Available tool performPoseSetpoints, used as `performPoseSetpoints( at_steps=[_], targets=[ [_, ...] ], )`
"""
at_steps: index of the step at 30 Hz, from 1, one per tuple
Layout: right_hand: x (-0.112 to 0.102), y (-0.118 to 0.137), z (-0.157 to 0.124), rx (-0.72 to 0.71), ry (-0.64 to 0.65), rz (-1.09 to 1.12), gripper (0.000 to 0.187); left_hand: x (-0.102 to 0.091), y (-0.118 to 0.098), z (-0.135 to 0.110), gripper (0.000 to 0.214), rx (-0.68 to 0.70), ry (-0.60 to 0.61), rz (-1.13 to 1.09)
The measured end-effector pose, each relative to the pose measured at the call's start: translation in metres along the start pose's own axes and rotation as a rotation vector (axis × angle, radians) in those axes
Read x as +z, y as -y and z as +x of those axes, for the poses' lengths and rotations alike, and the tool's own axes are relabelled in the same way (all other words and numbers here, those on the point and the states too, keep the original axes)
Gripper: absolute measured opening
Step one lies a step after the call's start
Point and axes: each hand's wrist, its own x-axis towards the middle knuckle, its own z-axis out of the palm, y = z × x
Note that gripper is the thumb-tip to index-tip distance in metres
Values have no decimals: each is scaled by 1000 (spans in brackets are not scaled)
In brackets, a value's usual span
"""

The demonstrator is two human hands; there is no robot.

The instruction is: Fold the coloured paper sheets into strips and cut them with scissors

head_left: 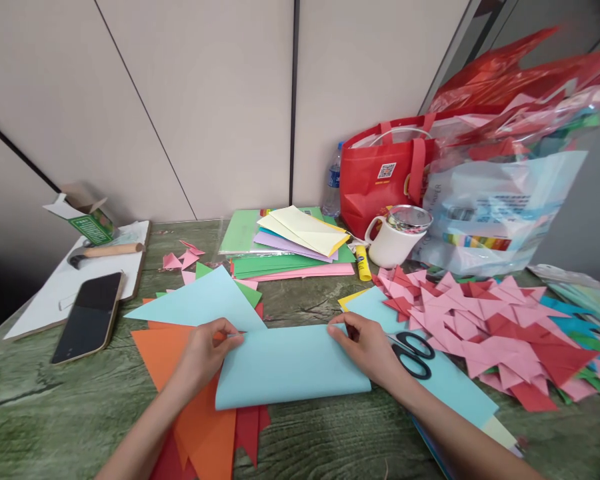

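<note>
A light blue sheet of paper (293, 367) lies bent over on itself in front of me, its rounded fold toward me and its edges at the far side. My left hand (211, 347) pinches its far left corner between thumb and fingers. At the far right corner, my right hand (363, 340) pinches the paper in the same way. Behind my left hand rests a light blue paper triangle (205, 297), with orange paper (210, 427) beneath and nearer me. Black-handled scissors (414, 353) lie beside my right hand on more blue paper (455, 387).
Pink and red folded paper pieces (485, 327) heap on the right. Behind stand a white mug (396, 243), a glue stick (363, 263), a red bag (380, 173) and a plastic bag (500, 200). A paper stack (293, 267) sits at the back; a phone (91, 317) and hammer (107, 251) lie left.
</note>
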Motion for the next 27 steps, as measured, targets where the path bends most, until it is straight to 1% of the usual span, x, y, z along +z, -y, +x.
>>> performPoseSetpoints(
  at_steps=[2, 5, 9, 12, 14, 17, 19, 21, 24, 27],
  targets=[
    [1, 1, -1, -17, 16, -54, 29, 0, 4, 2, 29, 28, 22, 77],
    [2, 3, -2, -62, 30, -137, 26, 0, 10, 3, 22, 73, 24, 255],
    [3, 6, -2, -95, 57, -264, 19, 2, 8, -1, 12, 104, 47, 492],
    [4, 8, -2, -87, 85, -324, 14, 3, 1, -7, 18, 141, 91, 665],
    [4, 9, -2, -104, 98, -351, 14, 4, -4, -10, 24, 151, 105, 754],
    [3, 13, -3, -122, 113, -404, 17, 6, -7, -12, 24, 172, 68, 858],
    [1, 18, -3, -130, 120, -454, 17, 7, -5, -11, 23, 245, 52, 878],
    [-2, 24, -1, -161, 136, -513, 17, 7, -2, -8, 23, 367, 90, 827],
    [-5, 33, 5, -255, 246, -575, 20, 5, 1, -6, 26, 496, 189, 720],
    [-7, 38, 13, -327, 364, -574, 25, 3, -5, -7, 34, 532, 292, 707]
  ],
)
